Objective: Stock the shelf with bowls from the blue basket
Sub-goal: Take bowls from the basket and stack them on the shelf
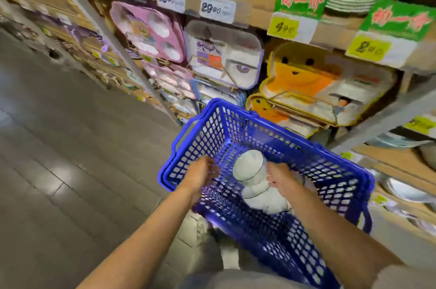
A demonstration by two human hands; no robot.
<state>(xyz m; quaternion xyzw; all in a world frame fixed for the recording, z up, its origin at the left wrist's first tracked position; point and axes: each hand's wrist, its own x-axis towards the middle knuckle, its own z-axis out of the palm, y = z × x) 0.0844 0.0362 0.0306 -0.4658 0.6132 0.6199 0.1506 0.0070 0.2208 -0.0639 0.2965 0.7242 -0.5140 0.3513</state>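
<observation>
Pick-up step: low in the frame's middle, the right hand grasps the white bowls stacked inside the basket. The left hand reaches in beside them, its fingers too blurred to judge. Next, likely lift the stack clear toward the shelf at right.

Blue lattice basket, white bowls, pink tray, orange-and-yellow tray, green-and-yellow price signs

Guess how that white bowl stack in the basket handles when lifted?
Probably rigid: the stack of white bowls holds a column shape in the right hand's grip. Nested pieces may slide apart if tipped. Possibly breakable; blur hides the material.
</observation>
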